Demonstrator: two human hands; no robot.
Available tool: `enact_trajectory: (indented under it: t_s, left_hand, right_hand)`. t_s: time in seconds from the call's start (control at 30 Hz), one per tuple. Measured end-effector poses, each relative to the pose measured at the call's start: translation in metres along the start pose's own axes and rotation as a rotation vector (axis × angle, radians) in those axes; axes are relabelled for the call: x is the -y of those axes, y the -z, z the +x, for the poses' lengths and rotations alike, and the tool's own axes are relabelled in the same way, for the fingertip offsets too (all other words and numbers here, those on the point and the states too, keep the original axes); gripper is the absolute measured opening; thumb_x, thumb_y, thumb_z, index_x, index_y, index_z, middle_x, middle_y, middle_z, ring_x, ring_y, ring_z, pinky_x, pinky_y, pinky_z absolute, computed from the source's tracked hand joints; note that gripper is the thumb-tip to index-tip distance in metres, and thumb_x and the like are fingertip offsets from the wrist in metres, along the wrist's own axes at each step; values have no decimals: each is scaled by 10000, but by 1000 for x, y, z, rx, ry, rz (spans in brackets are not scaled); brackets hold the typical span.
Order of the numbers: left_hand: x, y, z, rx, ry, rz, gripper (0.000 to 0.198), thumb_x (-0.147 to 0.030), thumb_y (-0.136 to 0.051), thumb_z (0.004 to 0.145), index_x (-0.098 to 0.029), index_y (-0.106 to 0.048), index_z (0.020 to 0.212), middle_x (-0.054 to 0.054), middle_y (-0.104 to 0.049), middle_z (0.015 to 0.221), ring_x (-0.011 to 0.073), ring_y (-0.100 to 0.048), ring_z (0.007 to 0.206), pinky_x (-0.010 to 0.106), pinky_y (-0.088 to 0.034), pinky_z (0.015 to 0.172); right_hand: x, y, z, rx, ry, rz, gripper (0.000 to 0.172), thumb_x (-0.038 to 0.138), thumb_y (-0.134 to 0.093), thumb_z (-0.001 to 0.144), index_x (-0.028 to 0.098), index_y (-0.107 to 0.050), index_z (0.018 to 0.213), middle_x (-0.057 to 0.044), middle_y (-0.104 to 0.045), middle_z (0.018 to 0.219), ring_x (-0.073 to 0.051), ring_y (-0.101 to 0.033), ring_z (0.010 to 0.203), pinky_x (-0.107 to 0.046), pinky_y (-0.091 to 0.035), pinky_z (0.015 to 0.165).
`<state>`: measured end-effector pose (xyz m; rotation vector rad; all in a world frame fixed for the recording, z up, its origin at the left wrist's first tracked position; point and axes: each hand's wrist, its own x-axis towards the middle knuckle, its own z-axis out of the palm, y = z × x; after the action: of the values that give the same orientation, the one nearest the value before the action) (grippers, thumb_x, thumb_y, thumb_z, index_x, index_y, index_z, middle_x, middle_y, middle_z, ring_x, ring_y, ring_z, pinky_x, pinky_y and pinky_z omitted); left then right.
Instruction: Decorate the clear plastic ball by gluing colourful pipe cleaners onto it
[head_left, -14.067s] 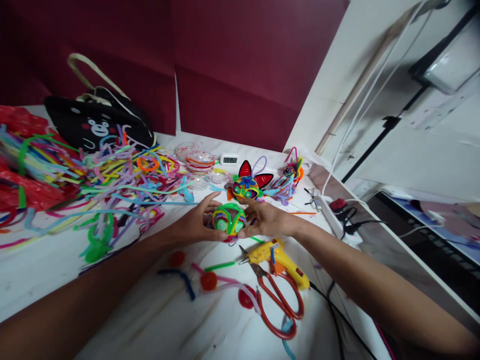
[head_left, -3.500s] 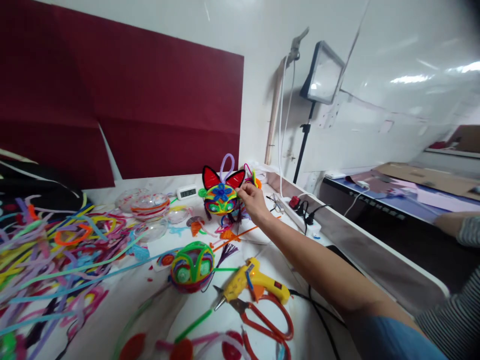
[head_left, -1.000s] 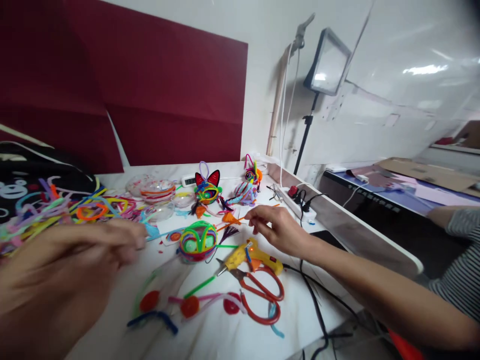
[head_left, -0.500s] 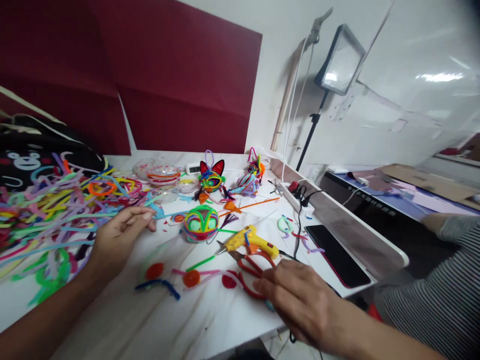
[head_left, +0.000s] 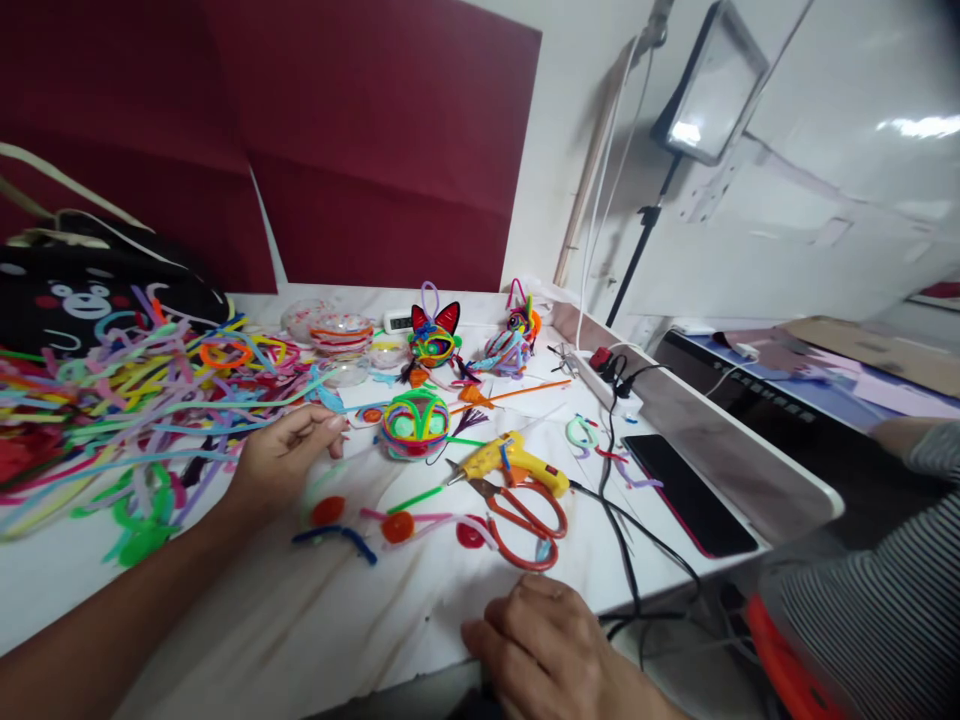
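- Phone [head_left: 690, 495]
- Power strip [head_left: 606, 386], behind the phone
- Lamp [head_left: 716, 85], beyond the phone
- Clock [head_left: 399, 321], left of the phone
- Bag [head_left: 139, 275], far left of the phone

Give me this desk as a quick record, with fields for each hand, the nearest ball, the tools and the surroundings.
Left hand: half curled, beside the striped ball; any grip unclear
Right hand: loosely curled at the front edge of the desk; no held item visible
Ball: green bands on top, resting on the desk
Tools: yellow glue gun, orange-handled scissors
Left side: pile of fuzzy strips, black bag
Back: cat-eared ornament, digital clock
Right side: black phone
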<state>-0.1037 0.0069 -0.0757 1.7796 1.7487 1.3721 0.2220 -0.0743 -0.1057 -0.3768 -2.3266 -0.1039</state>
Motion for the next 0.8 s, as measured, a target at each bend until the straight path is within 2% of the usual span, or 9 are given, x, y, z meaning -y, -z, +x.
enact_trajectory:
  t_s: [0.13,0.27,0.4,0.57,0.7,0.8]
  left_hand:
    - [0,-1,-2,35,20,28,292,-420,-567,869,-212,-606,667,-10,-637,661,166,-599,686,279,-462,694]
    - [5,-2,-3,48,25,48,280,-438,-567,880,-205,-629,737,-8,-660,693,173,-613,710,271,-454,689]
    - [13,-1,0,49,14,46,271,-458,-557,884,-203,-648,867,-18,-649,656,185,-623,695,278,-456,666]
    - [21,-2,4,21,-18,12,321,-443,-488,903,-186,-635,1028,-4,-654,706,181,-618,659,304,-498,692]
    - [24,-2,7,-15,-50,14,273,-348,-477,870,-183,-641,1013,4,-635,672,208,-650,786,321,-509,778]
    - [23,1,9,-46,-77,22,259,-288,-460,767,-186,-661,895,15,-646,703,187,-624,699,307,-512,704]
  right_hand:
    - [13,-22,5,-146,-117,-1,236,88,-436,890,148,-607,1042,-25,-586,602,-148,-521,495,-303,-488,504]
    - [18,-42,6,-326,-224,-47,263,61,-435,837,196,-591,1001,19,-496,500,-152,-477,407,-291,-476,451]
    - [16,-47,9,-369,-257,-29,231,54,-457,834,212,-594,930,41,-497,469,-124,-474,372,-257,-488,469]
    - [14,-44,14,-419,-258,-3,204,136,-415,944,192,-569,822,45,-532,485,-91,-500,400,-219,-471,515]
    - [12,-46,13,-453,-252,51,257,165,-394,982,192,-541,774,49,-532,488,-75,-487,392,-211,-456,520]
    - [10,-49,8,-492,-235,68,264,138,-409,968,195,-532,741,51,-517,481,-69,-464,367,-208,-441,501]
